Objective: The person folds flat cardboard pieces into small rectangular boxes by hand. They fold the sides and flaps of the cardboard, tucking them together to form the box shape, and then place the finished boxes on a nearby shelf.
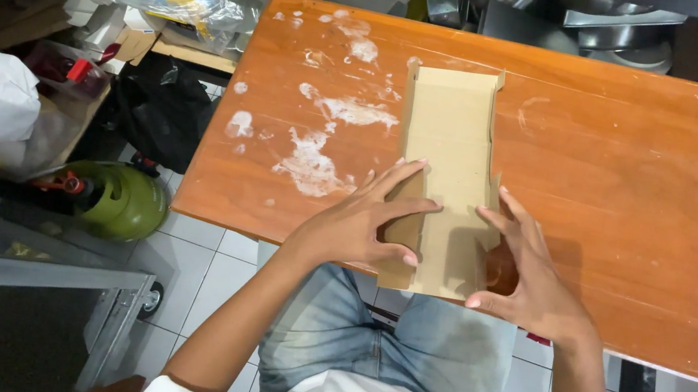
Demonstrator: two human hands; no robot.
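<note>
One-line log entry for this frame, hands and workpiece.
left hand: on cardboard blank's left flap | right hand: on its right flap | cardboard blank: flat, near end overhanging wooden table edge
</note>
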